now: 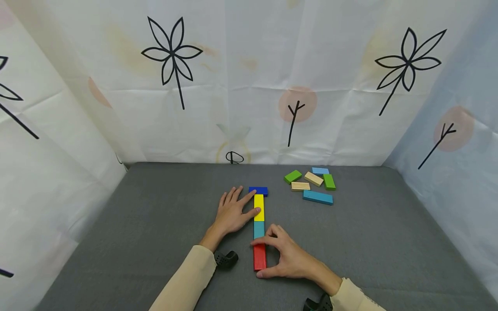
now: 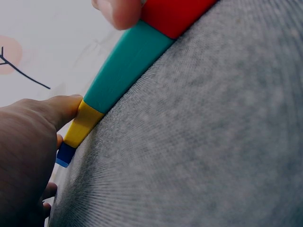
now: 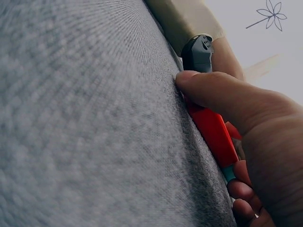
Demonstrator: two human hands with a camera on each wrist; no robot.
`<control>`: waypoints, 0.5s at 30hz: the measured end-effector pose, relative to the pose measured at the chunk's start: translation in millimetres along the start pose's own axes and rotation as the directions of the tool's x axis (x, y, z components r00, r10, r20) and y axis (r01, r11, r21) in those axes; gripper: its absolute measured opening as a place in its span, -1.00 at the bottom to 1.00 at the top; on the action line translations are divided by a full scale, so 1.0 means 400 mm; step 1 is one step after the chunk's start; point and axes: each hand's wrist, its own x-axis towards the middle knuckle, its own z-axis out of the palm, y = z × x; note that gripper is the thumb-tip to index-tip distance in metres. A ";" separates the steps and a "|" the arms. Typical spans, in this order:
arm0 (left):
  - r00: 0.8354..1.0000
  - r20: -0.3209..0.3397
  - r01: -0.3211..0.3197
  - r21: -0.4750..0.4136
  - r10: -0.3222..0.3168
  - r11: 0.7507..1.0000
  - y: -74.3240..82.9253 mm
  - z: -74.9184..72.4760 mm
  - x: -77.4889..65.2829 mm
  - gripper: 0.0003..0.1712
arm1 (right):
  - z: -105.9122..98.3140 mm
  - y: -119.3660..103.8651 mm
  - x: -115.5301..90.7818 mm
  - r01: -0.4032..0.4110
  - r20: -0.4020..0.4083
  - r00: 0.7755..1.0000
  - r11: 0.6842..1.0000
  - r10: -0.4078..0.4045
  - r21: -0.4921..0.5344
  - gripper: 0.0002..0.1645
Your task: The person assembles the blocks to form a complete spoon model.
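Note:
A line of blocks runs toward me on the table: a dark blue block (image 1: pixel 263 190) lying crosswise at the far end, then a yellow block (image 1: pixel 258 203), a teal block (image 1: pixel 258 230) and a red block (image 1: pixel 260 258). My left hand (image 1: pixel 230 214) lies left of the line with fingers spread. Its index fingertip touches the blue block and its thumb rests on the yellow one. From the right, my right hand (image 1: pixel 289 258) holds the red block, thumb at the near end and index finger across its far end by the teal. In the right wrist view the red block (image 3: pixel 215 135) shows beneath that thumb.
Back right lies a loose group: green blocks (image 1: pixel 292 176), plain wooden blocks (image 1: pixel 301 186), a light blue block (image 1: pixel 320 171) and a long blue block (image 1: pixel 317 197). A patterned cloth (image 1: pixel 253 65) hangs behind the grey table (image 1: pixel 155 216) and along both sides.

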 end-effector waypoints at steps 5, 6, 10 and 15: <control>1.000 0.001 0.001 0.013 -0.001 1.000 -0.004 0.005 0.002 -0.24 | -0.004 0.004 0.002 -0.004 -0.021 1.000 0.998 0.005 0.064 -0.26; 1.000 0.004 0.004 0.014 -0.004 1.000 -0.004 0.006 0.003 -0.24 | -0.006 0.005 0.003 0.005 -0.033 0.999 0.997 -0.002 0.078 -0.27; 1.000 0.012 0.017 0.019 -0.017 1.000 0.001 0.000 0.002 -0.23 | -0.025 0.011 0.008 0.029 -0.110 0.994 0.995 -0.018 0.100 -0.31; 0.999 0.028 0.028 0.023 -0.029 0.999 0.003 -0.002 0.003 -0.23 | -0.072 0.028 0.007 -0.012 -0.226 0.974 0.997 0.028 0.072 -0.34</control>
